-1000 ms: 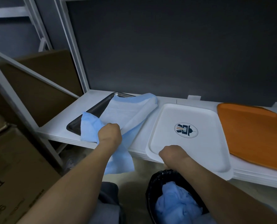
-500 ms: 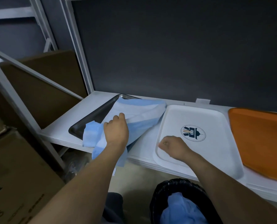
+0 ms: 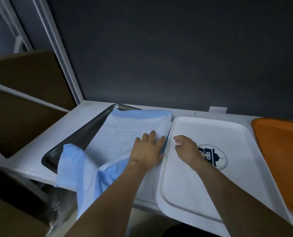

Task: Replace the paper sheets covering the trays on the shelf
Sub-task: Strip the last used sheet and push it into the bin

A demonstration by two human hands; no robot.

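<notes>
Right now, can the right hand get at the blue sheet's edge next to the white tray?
Probably yes. The right hand is over the white tray, close beside the blue sheet, with nothing between them. The left hand lies flat on the sheet.

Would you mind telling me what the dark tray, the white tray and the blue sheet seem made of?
Dark tray: likely metal, its rim glints. White tray: probably matte moulded plastic, with printed logo. Blue sheet: thin paper or nonwoven, creasing and draping limply.
</notes>
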